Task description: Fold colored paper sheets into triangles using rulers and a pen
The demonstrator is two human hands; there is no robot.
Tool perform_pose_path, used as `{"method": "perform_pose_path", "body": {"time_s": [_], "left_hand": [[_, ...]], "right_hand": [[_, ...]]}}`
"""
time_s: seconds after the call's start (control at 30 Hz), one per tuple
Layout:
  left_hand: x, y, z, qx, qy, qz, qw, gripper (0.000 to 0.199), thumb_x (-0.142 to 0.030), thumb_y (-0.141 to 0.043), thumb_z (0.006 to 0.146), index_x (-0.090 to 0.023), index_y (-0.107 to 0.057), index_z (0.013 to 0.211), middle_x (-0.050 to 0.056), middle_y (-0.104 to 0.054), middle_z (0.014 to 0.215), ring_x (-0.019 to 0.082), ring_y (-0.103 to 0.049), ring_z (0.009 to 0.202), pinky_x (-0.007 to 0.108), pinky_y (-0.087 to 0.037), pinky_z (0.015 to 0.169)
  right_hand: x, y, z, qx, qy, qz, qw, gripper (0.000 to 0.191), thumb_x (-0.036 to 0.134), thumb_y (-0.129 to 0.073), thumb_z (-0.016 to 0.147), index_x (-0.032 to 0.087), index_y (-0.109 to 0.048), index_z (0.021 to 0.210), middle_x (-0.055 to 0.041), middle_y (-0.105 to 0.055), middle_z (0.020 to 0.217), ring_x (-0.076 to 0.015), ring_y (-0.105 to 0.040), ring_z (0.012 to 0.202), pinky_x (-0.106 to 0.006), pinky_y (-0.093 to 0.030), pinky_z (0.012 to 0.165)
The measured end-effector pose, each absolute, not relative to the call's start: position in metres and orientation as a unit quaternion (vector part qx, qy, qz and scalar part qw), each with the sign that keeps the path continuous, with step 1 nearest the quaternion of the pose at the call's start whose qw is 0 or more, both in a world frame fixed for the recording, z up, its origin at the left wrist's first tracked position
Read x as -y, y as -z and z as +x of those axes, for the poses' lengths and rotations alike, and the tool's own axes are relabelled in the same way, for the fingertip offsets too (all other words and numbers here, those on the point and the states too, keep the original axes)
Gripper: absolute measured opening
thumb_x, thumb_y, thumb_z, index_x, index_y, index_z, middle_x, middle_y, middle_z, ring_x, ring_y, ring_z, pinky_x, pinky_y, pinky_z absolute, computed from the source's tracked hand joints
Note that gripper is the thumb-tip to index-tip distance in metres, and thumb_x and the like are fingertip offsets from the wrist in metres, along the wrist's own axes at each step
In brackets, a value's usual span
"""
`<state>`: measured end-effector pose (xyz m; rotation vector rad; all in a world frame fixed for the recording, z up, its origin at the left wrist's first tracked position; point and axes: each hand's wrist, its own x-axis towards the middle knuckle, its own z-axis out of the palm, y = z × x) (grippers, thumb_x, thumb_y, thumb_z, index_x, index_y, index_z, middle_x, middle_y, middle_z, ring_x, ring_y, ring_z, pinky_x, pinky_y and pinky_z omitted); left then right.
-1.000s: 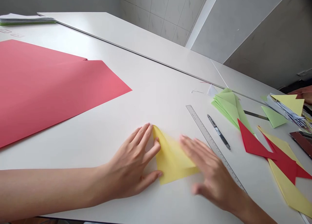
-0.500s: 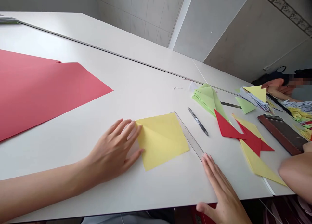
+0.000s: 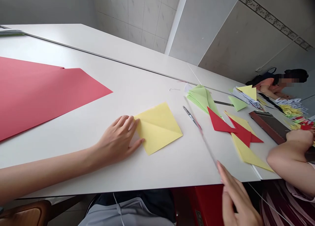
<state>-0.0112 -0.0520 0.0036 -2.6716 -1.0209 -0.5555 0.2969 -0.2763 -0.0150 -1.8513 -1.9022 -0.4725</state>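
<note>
A yellow paper square (image 3: 161, 129) with a faint crease lies flat on the white table (image 3: 98, 170). My left hand (image 3: 120, 135) rests at its left corner, fingertips on the paper and thumb apart from the fingers. Near the table's front edge, my right hand (image 3: 237, 193) grips one end of a clear ruler (image 3: 209, 147), which is tilted up edge-on and blurred. The ruler's far end is beside a pen (image 3: 192, 117) on the table.
A large red sheet (image 3: 49, 98) covers the left side. Green folded papers (image 3: 200, 98), red triangles (image 3: 221, 121) and yellow pieces (image 3: 248, 155) lie right, near a dark brown case (image 3: 269, 126). A neighbour's arm (image 3: 290, 154) leans there; another person (image 3: 270, 85) sits farther back.
The ruler has left the yellow paper's right edge and moved right, raised in my right hand. The yellow square has turned slightly under my left hand. The view has shifted.
</note>
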Motion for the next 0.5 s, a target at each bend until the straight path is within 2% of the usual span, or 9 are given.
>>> {"method": "perform_pose_path", "body": {"time_s": [0.03,0.1,0.17,0.27,0.33,0.4,0.47,0.5], "left_hand": [[0.052,-0.003,-0.01,0.35,0.191,-0.909,0.119,0.049,-0.049,-0.035,0.096,-0.009,-0.057,0.115,0.017,-0.06,0.103,0.032,-0.057,0.097,0.047,-0.051,0.083],[0.053,-0.003,-0.01,0.351,0.195,-0.906,0.133,0.048,-0.049,-0.037,0.095,-0.009,-0.059,0.111,0.018,-0.06,0.102,0.033,-0.058,0.096,0.048,-0.051,0.083],[0.056,-0.004,-0.012,0.352,0.199,-0.903,0.145,0.044,-0.046,-0.038,0.096,-0.01,-0.062,0.104,0.018,-0.062,0.099,0.033,-0.059,0.096,0.048,-0.051,0.085],[0.063,-0.006,-0.016,0.354,0.201,-0.9,0.156,0.036,-0.037,-0.038,0.098,-0.012,-0.063,0.095,0.016,-0.063,0.09,0.031,-0.061,0.089,0.046,-0.053,0.077],[0.069,-0.005,-0.017,0.34,0.204,-0.906,0.15,0.031,-0.031,-0.039,0.099,-0.012,-0.063,0.102,0.019,-0.063,0.103,0.032,-0.061,0.098,0.045,-0.054,0.077],[0.073,-0.003,-0.017,0.31,0.205,-0.919,0.133,0.031,-0.027,-0.039,0.098,-0.016,-0.059,0.12,0.019,-0.055,0.127,0.035,-0.054,0.117,0.048,-0.052,0.087],[0.075,0.001,-0.016,0.281,0.205,-0.931,0.112,0.038,-0.026,-0.039,0.098,-0.023,-0.051,0.134,0.016,-0.046,0.139,0.037,-0.045,0.129,0.053,-0.047,0.095],[0.076,0.003,-0.015,0.273,0.204,-0.935,0.103,0.041,-0.026,-0.039,0.098,-0.026,-0.048,0.138,0.016,-0.045,0.141,0.038,-0.043,0.13,0.056,-0.046,0.097]], "right_hand": [[0.269,0.014,0.282,0.707,0.158,-0.653,0.222,0.068,0.003,-0.038,0.089,0.029,-0.029,0.152,-0.0081,-0.053,0.14,-0.026,-0.062,0.117,-0.039,-0.058,0.09],[0.255,0.016,0.255,0.739,0.143,-0.63,0.19,0.069,0.0,-0.035,0.088,0.031,-0.033,0.15,-0.0103,-0.05,0.142,-0.024,-0.063,0.112,-0.031,-0.061,0.078],[0.243,0.018,0.235,0.752,0.152,-0.624,0.149,0.071,-0.002,-0.033,0.086,0.031,-0.036,0.149,-0.013,-0.053,0.138,-0.0242,-0.065,0.107,-0.031,-0.061,0.072],[0.236,0.017,0.224,0.78,0.158,-0.596,0.108,0.069,0.0,-0.035,0.085,0.028,-0.039,0.147,-0.0145,-0.061,0.127,-0.0254,-0.067,0.099,-0.035,-0.062,0.071],[0.235,0.01,0.225,0.794,0.117,-0.587,0.106,0.057,0.011,-0.041,0.09,0.028,-0.045,0.144,-0.0135,-0.061,0.128,-0.027,-0.065,0.104,-0.038,-0.061,0.076],[0.227,-0.003,0.228,0.797,0.047,-0.59,0.118,0.045,0.028,-0.047,0.094,0.029,-0.052,0.138,-0.0105,-0.057,0.134,-0.0279,-0.059,0.116,-0.041,-0.059,0.086],[0.204,-0.016,0.231,0.786,-0.021,-0.602,0.141,0.041,0.04,-0.048,0.094,0.029,-0.055,0.134,-0.0071,-0.053,0.14,-0.026,-0.052,0.126,-0.04,-0.054,0.096],[0.187,-0.022,0.232,0.772,-0.044,-0.614,0.158,0.045,0.041,-0.046,0.095,0.025,-0.052,0.137,-0.0079,-0.052,0.141,-0.0247,-0.051,0.128,-0.039,-0.051,0.099]]}}
